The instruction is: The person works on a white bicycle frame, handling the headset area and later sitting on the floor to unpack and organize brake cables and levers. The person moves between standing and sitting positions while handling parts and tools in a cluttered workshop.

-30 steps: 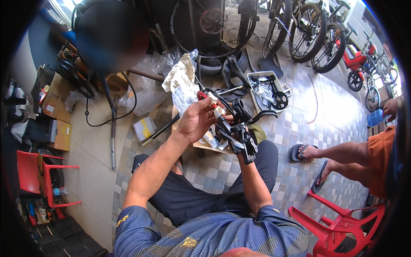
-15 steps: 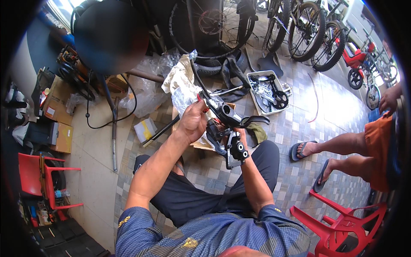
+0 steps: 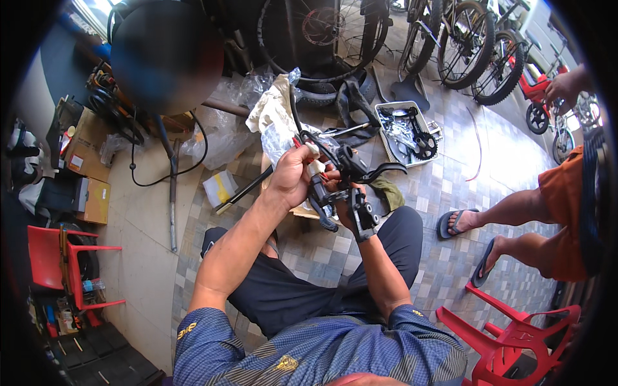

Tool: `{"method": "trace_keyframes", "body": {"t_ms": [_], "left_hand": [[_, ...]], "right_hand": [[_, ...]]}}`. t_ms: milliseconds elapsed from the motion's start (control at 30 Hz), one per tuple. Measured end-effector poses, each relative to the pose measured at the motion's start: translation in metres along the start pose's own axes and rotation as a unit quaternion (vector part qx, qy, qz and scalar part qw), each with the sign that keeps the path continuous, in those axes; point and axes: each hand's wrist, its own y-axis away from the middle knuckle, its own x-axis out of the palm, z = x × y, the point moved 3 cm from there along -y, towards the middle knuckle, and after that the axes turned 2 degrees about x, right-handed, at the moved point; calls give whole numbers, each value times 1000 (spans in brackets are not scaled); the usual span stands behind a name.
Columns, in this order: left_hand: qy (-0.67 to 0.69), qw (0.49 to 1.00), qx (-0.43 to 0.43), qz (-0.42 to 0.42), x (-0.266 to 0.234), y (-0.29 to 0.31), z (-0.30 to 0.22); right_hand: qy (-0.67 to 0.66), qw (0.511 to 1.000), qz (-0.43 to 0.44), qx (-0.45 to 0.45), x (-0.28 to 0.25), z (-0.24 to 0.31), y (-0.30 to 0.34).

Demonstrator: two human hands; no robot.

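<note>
My left hand [image 3: 291, 172] is closed in a pinch on a white connector [image 3: 313, 148] with thin red wires at its fingertips. A second white connector [image 3: 316, 167] shows just below those fingertips. My right hand [image 3: 347, 204] is closed around thin red wires [image 3: 326, 182], partly hidden behind a black bicycle brake lever assembly [image 3: 351, 164]. The curved brake lever [image 3: 386, 168] points to the right. A black metal bracket [image 3: 365, 219] lies over my right wrist. Black cables rise from the assembly past a cream cloth [image 3: 273, 109].
A white tray [image 3: 387, 151] holds a crankset and small parts. Several bicycles [image 3: 467, 51] stand at the back right. Another person's legs [image 3: 508, 219] are on the right, above a red plastic chair [image 3: 508, 334]. Cardboard boxes [image 3: 93, 201] and another red chair [image 3: 48, 257] are at left.
The black lever assembly has turned and the bracket has shifted right along my wrist. My hands have come closer together, and white connectors now show. The other person's hand has risen.
</note>
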Motion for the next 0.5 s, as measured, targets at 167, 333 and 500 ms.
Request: {"method": "trace_keyframes", "body": {"t_ms": [167, 333, 500], "left_hand": [[121, 983, -1, 137, 29, 14, -6], [-9, 987, 89, 136, 27, 12, -5], [-223, 959, 131, 118, 30, 11, -3]], "right_hand": [[-71, 997, -9, -21, -1, 9, 1], [-185, 982, -21, -27, -9, -10, 5], [-317, 948, 32, -18, -17, -3, -3]]}}
